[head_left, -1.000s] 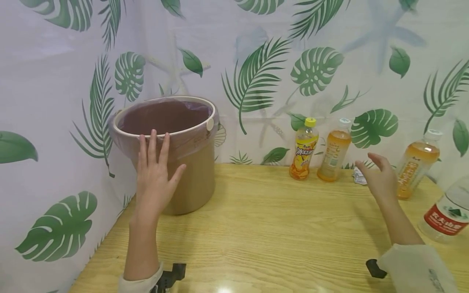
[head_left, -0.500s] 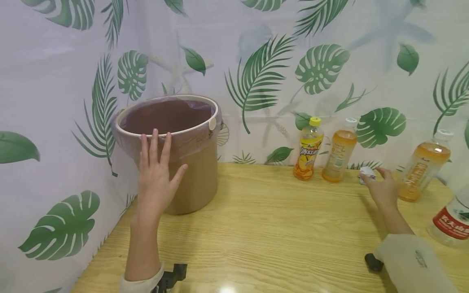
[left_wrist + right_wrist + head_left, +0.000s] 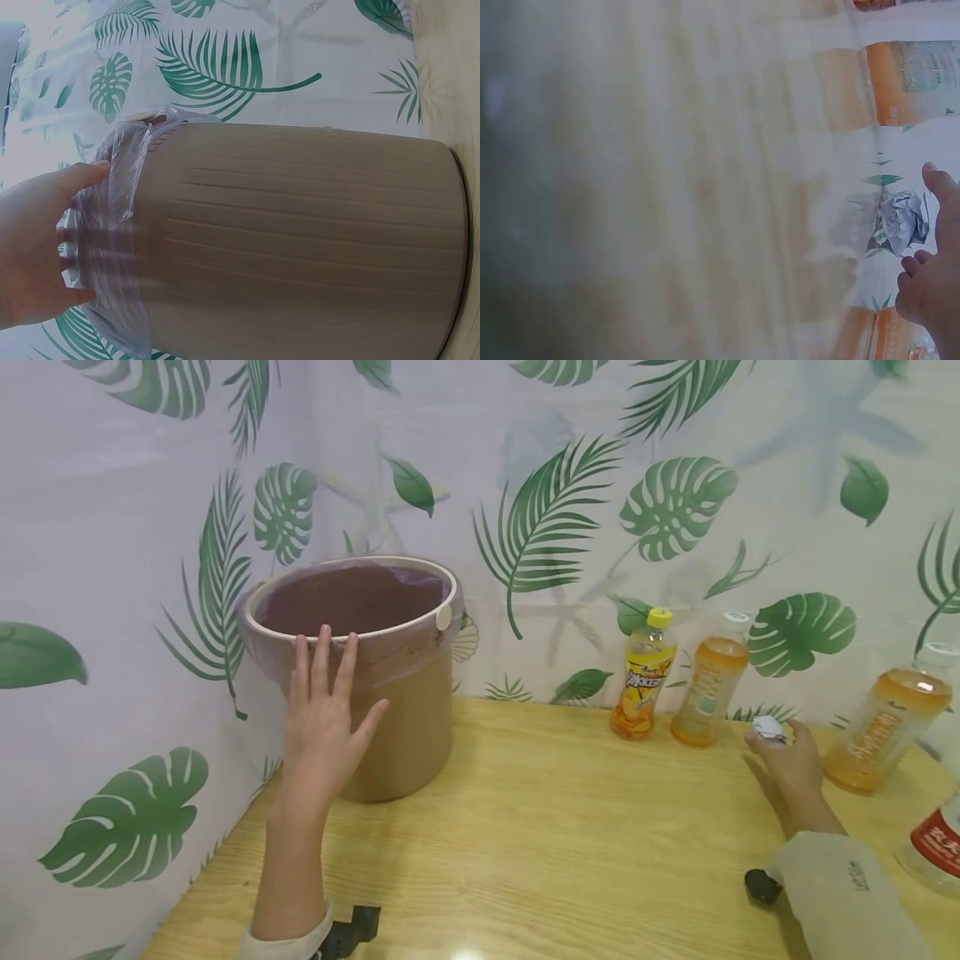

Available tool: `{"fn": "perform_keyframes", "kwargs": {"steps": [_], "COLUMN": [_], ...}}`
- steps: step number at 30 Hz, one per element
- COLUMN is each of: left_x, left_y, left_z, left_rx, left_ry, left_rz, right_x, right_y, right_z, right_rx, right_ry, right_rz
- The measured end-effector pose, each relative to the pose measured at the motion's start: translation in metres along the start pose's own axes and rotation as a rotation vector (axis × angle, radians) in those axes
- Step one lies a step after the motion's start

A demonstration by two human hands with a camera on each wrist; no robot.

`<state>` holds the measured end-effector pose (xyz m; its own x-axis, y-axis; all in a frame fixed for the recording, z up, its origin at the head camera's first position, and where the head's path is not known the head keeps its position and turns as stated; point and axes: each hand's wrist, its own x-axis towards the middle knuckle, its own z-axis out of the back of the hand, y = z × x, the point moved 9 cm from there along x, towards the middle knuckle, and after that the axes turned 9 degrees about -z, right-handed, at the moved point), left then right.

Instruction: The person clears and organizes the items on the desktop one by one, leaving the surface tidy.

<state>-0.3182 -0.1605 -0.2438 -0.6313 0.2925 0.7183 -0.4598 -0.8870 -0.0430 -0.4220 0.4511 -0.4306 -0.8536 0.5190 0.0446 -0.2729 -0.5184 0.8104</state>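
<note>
My left hand (image 3: 322,735) rests with straight, spread fingers against the near rim of a brown trash can (image 3: 405,727), on the purple bag lining (image 3: 120,210) folded over its edge. In the left wrist view, the thumb and a fingertip touch this bag. Over at the back right, my right hand (image 3: 795,768) is around a small crumpled silvery-white wad (image 3: 902,221). The right wrist view has the wad between the thumb and the fingers, with a gap on the thumb side and the fingertips right at its lower edge.
Left of the wad stand a yellow-capped drink bottle (image 3: 645,681) and a white-capped amber drink bottle (image 3: 711,681). Another amber bottle (image 3: 888,722) is just right of the right hand, with a red-labelled bottle (image 3: 937,843) nearer. A leaf-patterned sheet (image 3: 540,410) hangs behind the wooden table (image 3: 555,827).
My right hand has moved forward and down, its thumb and fingers coming around the wad. The left hand stays on the trash can. The head view has turned slightly left.
</note>
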Motion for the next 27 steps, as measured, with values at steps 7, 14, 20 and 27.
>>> {"fn": "perform_keyframes", "kwargs": {"steps": [7,14,20,27], "left_x": [0.000,0.000,0.001,-0.001], "left_y": [-0.001,-0.001,-0.003,-0.003], "left_z": [0.000,0.001,0.002,0.001], "left_rx": [0.011,0.006,-0.005,-0.023], "left_ry": [-0.011,-0.032,-0.026,-0.026], "left_rz": [-0.012,-0.022,-0.020,-0.012], "right_x": [0.010,0.012,0.002,-0.004], "right_y": [-0.005,-0.004,-0.005,-0.002], "right_z": [-0.008,-0.010,-0.001,0.001], "right_rx": [-0.052,-0.074,-0.042,-0.019], "right_ry": [-0.014,-0.054,-0.130,-0.118], "right_rz": [0.046,0.023,-0.024,-0.027]}}
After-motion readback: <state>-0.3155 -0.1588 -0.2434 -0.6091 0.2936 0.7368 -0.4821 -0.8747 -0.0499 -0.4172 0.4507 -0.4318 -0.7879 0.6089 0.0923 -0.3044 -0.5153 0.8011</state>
